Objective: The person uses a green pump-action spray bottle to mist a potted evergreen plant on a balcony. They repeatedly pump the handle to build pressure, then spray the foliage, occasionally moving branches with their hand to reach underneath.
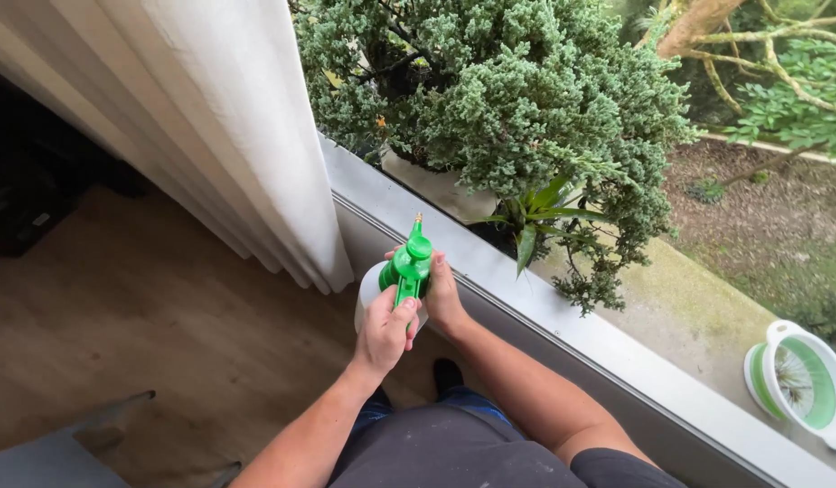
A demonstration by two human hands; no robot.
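A big bushy shrub (517,99) fills the view beyond the sill (563,321), its pale pot (441,190) just outside the frame. A white curtain (228,126) hangs to my left, over the wood floor (147,307). Outside on the ledge, far right, sits a green-and-white bowl (802,384). A small spiky plant (540,221) pokes out beneath the shrub. I hold a sprayer (402,276) in front of me, just inside the sill, nozzle pointing at the shrub. My left hand (385,330) is closed on its green pump head; my right hand (443,294) wraps the white bottle from the side.
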